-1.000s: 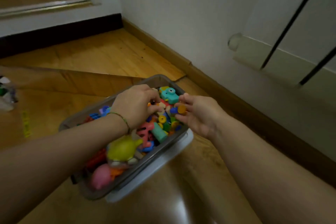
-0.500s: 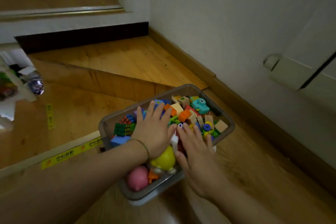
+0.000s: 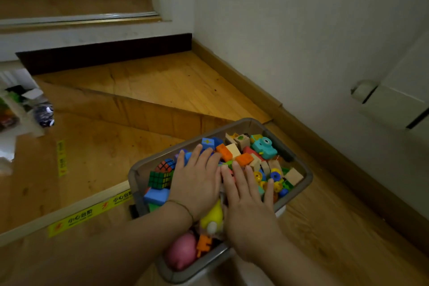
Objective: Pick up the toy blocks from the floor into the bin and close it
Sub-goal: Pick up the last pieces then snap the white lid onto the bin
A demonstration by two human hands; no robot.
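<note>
- The white wall point(image 3: 290, 30) fills the right of my feed, with a wooden baseboard point(image 3: 313, 132) running along its foot.
- The wooden floor point(image 3: 329, 227) steps up in angled levels toward the far left corner.
- The grey bin point(image 3: 250, 122) stands on the floor near the baseboard. Its left corner sits at the edge of a step and its top is open.
- A strip of yellow warning tape point(image 3: 92, 211) runs along that step edge, left of the bin.
- The left hand point(image 3: 197, 183) lies palm down on the pile in the middle of the bin. Its fingers point(image 3: 204, 153) are straight and slightly apart, gripping nothing.
- The right hand point(image 3: 248, 204) lies flat just beside it, toward the bin's near right edge. Its fingers point(image 3: 238, 174) are also straight and a little spread, resting on the toys.
- The toy blocks point(image 3: 243, 159) are heaped inside the bin up to its rim, in orange, blue, green and plain wood.
- A pink round toy point(image 3: 182, 251) sits in the bin's near corner, and a yellow toy point(image 3: 213, 216) lies between the two wrists.
- A puzzle cube point(image 3: 161, 177) lies by the bin's left corner.
- A teal toy camera point(image 3: 264, 147) lies at the far corner.
- A white edge point(image 3: 281, 211) shows under the bin's right side; I cannot tell what it is.
- A thin bracelet point(image 3: 183, 208) circles the left wrist.
</note>
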